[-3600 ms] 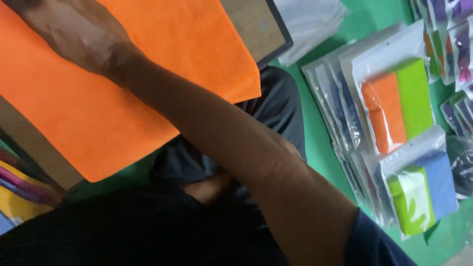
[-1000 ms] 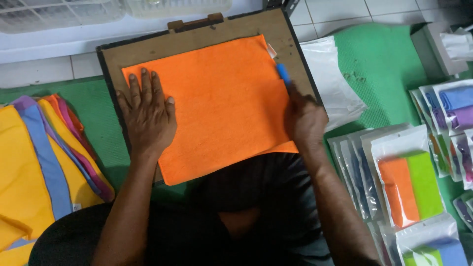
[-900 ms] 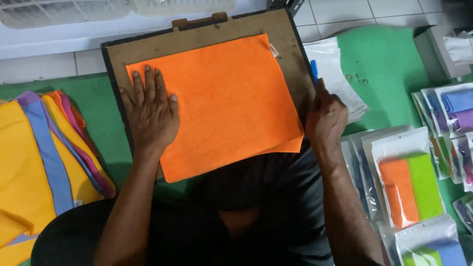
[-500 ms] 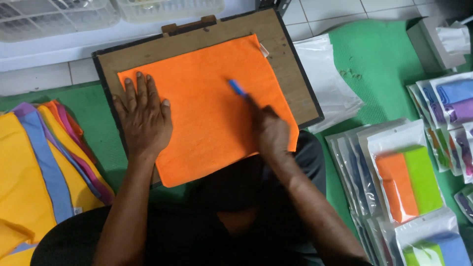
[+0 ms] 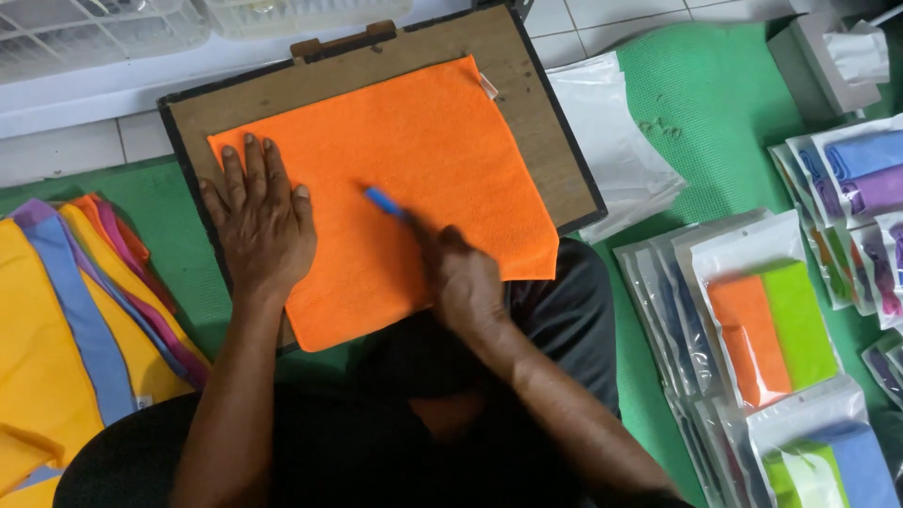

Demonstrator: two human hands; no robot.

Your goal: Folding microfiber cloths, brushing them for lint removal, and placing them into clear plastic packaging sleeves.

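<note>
Since a moment ago the right hand (image 5: 466,282) slid its blue pen (image 5: 384,200) toward nine o'clock – left hand (image 5: 259,221) flat, pinning the soft, limp orange cloth (image 5: 414,160) – best gripped by corners

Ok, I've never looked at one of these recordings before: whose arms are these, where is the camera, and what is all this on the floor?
There is no machine here. A person wears a camera on the head, so you look down at their own two hands. The left hand lies flat on an orange cloth spread over a wooden board. The right hand holds a blue pen over the cloth. To the left lies a stack of coloured cloths; to the right, clear packets of folded cloths on a green mat.
</note>
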